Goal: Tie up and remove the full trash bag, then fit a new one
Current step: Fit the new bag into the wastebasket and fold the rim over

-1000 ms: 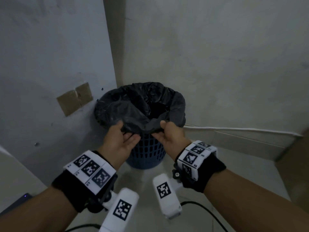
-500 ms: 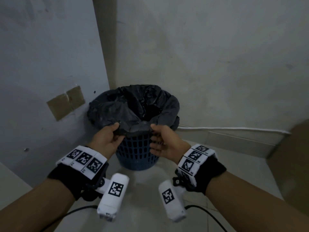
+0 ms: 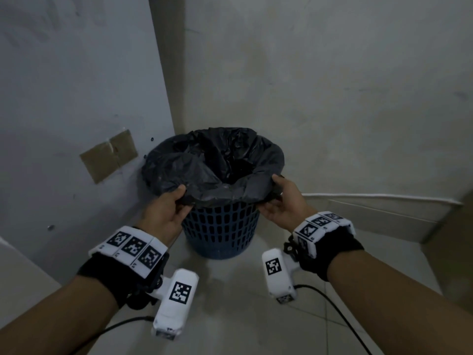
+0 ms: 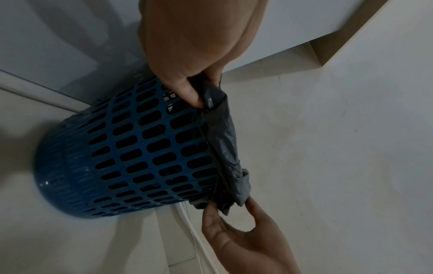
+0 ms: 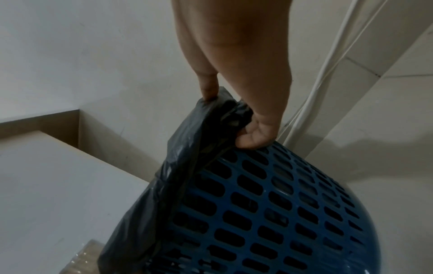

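A black trash bag (image 3: pixel 212 160) lines a blue slotted bin (image 3: pixel 221 229) that stands on the floor in a wall corner. The bag's edge is folded over the bin's rim. My left hand (image 3: pixel 170 210) pinches the bag's folded edge at the near left of the rim, thumb on top. My right hand (image 3: pixel 280 198) pinches the same edge at the near right. In the left wrist view my left hand (image 4: pixel 194 89) grips the bag (image 4: pixel 225 148) beside the bin (image 4: pixel 131 152). The right wrist view shows my right hand (image 5: pixel 246 128) gripping the bag (image 5: pixel 187 166) above the bin (image 5: pixel 269 213).
Walls close in behind and to the left of the bin, with brown tape patches (image 3: pixel 108 155) on the left wall. A white cable (image 3: pixel 378 197) runs along the skirting at the right. Black cables (image 3: pixel 332 313) trail over the tiled floor below my wrists.
Both hands have slid apart along the bag's near edge, the left toward the left side of the rim and the right toward the right side. The edge between them now lies stretched over the rim.
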### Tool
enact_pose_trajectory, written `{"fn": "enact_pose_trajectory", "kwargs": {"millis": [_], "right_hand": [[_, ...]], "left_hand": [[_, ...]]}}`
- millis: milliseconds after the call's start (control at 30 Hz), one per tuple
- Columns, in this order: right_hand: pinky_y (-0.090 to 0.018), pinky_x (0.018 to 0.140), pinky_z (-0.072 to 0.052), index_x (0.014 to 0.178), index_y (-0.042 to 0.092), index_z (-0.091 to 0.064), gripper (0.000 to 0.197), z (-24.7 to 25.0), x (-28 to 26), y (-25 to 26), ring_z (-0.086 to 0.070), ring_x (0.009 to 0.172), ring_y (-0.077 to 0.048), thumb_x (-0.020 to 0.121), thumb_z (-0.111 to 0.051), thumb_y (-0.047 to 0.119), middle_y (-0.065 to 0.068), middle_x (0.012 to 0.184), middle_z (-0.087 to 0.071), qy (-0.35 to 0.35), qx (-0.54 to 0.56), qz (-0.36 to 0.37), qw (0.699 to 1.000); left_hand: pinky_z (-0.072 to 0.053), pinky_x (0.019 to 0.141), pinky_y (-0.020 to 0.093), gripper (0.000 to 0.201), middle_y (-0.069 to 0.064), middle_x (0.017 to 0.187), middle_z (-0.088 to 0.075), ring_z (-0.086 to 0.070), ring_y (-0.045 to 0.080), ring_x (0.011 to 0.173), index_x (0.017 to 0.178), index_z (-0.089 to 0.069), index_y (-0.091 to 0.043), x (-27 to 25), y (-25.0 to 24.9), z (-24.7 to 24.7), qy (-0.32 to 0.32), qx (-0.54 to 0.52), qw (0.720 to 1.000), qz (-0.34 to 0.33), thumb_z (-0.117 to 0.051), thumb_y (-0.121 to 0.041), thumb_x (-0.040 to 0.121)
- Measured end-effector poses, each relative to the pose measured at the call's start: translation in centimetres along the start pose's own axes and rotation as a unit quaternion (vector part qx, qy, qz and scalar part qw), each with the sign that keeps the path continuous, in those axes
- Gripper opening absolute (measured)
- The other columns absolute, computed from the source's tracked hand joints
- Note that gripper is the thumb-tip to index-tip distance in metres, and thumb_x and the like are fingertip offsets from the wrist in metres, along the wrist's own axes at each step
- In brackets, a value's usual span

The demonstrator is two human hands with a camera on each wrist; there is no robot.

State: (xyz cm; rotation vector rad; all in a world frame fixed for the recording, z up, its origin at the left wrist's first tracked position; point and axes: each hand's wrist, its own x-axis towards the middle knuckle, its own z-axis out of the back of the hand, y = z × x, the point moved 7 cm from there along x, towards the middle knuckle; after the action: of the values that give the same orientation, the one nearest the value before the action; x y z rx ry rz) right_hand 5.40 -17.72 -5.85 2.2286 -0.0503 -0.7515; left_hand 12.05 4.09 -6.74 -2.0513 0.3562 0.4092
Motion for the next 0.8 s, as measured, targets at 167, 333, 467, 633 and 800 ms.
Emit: {"fn": "enact_pose_trajectory", "kwargs": {"millis": [167,333,467,633,800], "right_hand": [[-0.039,0.065,-0.051,0.087,0.009,-0.054,0.012,0.1,0.6,0.9,-0.058,0.08,-0.027,0.096,-0.048,0.012,-0.011,0.091,-0.057,-0.013,0.043,0.01,0.999],[-0.047,0.086,-0.05,0.094,0.003,-0.057,0.031,0.2,0.9,0.8,-0.057,0.087,-0.034,0.088,-0.027,-0.006,-0.014,0.096,-0.059,0.015,0.083,0.055,0.995],[-0.031,0.071,-0.053,0.089,0.007,-0.058,0.028,1.0,1.6,-0.1,-0.054,0.071,-0.022,0.093,-0.035,-0.009,-0.008,0.079,-0.057,-0.035,0.0,0.039,0.999],[-0.024,0.052,-0.05,0.084,0.005,-0.06,0.014,1.2,1.7,-1.0,-0.05,0.061,-0.015,0.096,-0.055,0.01,-0.007,0.077,-0.057,-0.066,-0.07,-0.003,0.995],[-0.035,0.058,-0.058,0.126,-0.005,-0.053,0.035,0.3,1.0,0.0,-0.063,0.088,-0.029,0.1,-0.041,0.015,-0.021,0.126,-0.06,-0.063,-0.005,0.059,0.996]], "left_hand": [[-0.048,0.087,0.031,0.035,0.012,0.129,-0.061,-0.059,0.021,0.114,0.129,-0.055,-0.002,0.4,-0.3,0.6,-0.004,-0.006,1.0,-0.009,-0.054,-0.012,0.096],[-0.048,0.086,0.032,0.036,0.012,0.131,-0.059,-0.057,0.022,0.117,0.131,-0.053,-0.003,0.6,-0.6,0.6,0.003,0.002,1.0,-0.011,-0.053,-0.011,0.096],[-0.048,0.087,0.033,0.037,0.012,0.131,-0.059,-0.056,0.023,0.119,0.133,-0.052,-0.003,0.7,-0.6,0.6,0.01,0.013,1.0,-0.011,-0.052,-0.01,0.096],[-0.049,0.087,0.034,0.037,0.01,0.13,-0.06,-0.056,0.023,0.119,0.133,-0.052,-0.003,0.8,-0.8,0.6,0.025,0.022,0.999,-0.015,-0.052,-0.01,0.097],[-0.051,0.087,0.034,0.038,0.011,0.13,-0.06,-0.058,0.022,0.118,0.134,-0.052,-0.004,0.9,-1.0,0.8,0.021,0.008,1.0,-0.019,-0.053,-0.01,0.096]]}}
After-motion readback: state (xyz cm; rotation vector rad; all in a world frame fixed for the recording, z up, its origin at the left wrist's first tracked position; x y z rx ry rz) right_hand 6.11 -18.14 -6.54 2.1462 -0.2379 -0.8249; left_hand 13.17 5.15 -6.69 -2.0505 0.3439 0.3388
